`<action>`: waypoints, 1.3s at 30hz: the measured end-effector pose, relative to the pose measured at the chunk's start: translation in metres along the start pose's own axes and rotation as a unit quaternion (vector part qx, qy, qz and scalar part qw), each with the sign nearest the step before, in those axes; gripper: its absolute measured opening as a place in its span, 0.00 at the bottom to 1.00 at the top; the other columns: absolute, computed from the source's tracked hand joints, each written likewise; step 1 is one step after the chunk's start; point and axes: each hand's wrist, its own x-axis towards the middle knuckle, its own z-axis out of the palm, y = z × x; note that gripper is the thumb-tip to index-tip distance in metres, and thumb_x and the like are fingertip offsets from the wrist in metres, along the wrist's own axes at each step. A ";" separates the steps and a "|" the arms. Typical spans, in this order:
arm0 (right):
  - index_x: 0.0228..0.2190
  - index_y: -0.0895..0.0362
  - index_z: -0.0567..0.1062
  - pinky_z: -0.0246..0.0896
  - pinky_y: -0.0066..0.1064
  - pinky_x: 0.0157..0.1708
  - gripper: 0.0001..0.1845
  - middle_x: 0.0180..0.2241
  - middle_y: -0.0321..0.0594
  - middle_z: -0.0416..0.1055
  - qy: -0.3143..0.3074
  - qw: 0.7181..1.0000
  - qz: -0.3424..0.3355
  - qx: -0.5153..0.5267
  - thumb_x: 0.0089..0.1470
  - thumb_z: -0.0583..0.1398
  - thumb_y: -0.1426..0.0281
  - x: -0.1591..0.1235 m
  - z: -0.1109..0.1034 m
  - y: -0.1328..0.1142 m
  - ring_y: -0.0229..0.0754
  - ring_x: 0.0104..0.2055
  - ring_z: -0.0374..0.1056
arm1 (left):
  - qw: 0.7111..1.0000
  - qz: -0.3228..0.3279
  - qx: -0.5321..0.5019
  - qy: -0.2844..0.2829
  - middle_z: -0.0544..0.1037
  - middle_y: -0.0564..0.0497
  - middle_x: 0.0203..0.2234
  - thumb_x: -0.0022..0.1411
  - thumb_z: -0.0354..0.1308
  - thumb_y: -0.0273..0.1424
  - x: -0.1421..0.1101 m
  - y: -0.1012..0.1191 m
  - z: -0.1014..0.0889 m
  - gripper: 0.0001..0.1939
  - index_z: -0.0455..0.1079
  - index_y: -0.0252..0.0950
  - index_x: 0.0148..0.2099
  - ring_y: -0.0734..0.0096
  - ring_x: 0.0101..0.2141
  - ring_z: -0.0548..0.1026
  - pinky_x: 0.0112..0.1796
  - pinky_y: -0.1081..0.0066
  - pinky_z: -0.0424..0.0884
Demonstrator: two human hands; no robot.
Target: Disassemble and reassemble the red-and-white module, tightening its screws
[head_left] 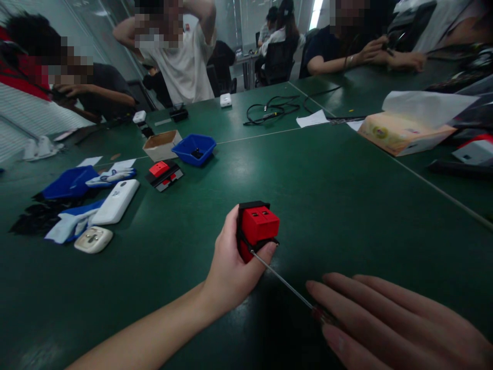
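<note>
My left hand (pixel 227 272) is closed around a red and black boxy part (pixel 261 224) with two small slots on its top face, held just above the green table. A screwdriver (pixel 287 283) slants up from the lower right, its metal shaft ending at the black edge of that part beside my left thumb. My right hand (pixel 396 324) is at the lower right with its fingers around the screwdriver's handle, which they mostly hide. Whether the tip sits in a screw cannot be made out. A similar red and black part (pixel 165 176) lies farther off on the left.
A blue tray (pixel 194 151) with small black pieces and a cardboard box (pixel 160 146) stand beyond. Left lie gloves (pixel 79 221), a white flat device (pixel 116 201) and a white case (pixel 93 240). A tissue pack (pixel 404 133) and black cable (pixel 275 108) lie farther back. Several people sit around.
</note>
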 end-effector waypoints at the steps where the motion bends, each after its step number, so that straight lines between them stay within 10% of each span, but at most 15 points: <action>1: 0.39 0.54 0.77 0.71 0.39 0.41 0.15 0.45 0.39 0.82 -0.012 1.000 -0.007 -0.005 0.65 0.52 0.81 -0.002 0.000 0.000 0.46 0.43 0.78 | 1.000 -0.001 0.002 0.000 0.79 0.46 0.44 0.64 0.66 0.36 0.000 0.000 0.000 0.30 0.59 0.39 0.63 0.58 0.42 0.80 0.47 0.58 0.76; 9: 0.50 0.59 0.77 0.68 0.42 0.51 0.13 0.46 0.44 0.81 -0.044 0.998 0.034 0.022 0.68 0.57 0.68 -0.019 -0.009 0.012 0.48 0.45 0.78 | 1.000 0.017 0.015 -0.006 0.78 0.47 0.45 0.64 0.66 0.35 -0.001 -0.001 -0.001 0.29 0.60 0.41 0.64 0.59 0.42 0.79 0.46 0.60 0.76; 19: 0.42 0.54 0.77 0.72 0.39 0.40 0.18 0.44 0.40 0.82 -0.024 1.000 -0.001 0.007 0.67 0.49 0.80 -0.009 0.002 -0.001 0.47 0.42 0.79 | 1.000 0.017 0.009 -0.001 0.78 0.49 0.44 0.65 0.65 0.35 0.000 -0.001 0.000 0.28 0.60 0.40 0.63 0.62 0.41 0.78 0.46 0.62 0.76; 28: 0.52 0.62 0.76 0.59 0.42 0.63 0.15 0.52 0.47 0.78 -0.066 0.997 0.013 0.047 0.67 0.58 0.71 -0.017 -0.008 0.016 0.47 0.55 0.74 | 0.999 0.023 0.018 -0.012 0.77 0.49 0.45 0.66 0.65 0.34 -0.001 -0.001 -0.001 0.29 0.59 0.41 0.64 0.63 0.42 0.78 0.46 0.63 0.75; 39: 0.44 0.56 0.76 0.71 0.40 0.45 0.18 0.50 0.43 0.80 -0.058 0.997 -0.045 0.026 0.68 0.49 0.80 -0.002 -0.005 0.009 0.49 0.52 0.76 | 0.998 0.061 0.027 0.001 0.77 0.50 0.44 0.64 0.64 0.33 0.001 -0.004 0.000 0.29 0.59 0.40 0.64 0.64 0.41 0.78 0.45 0.62 0.76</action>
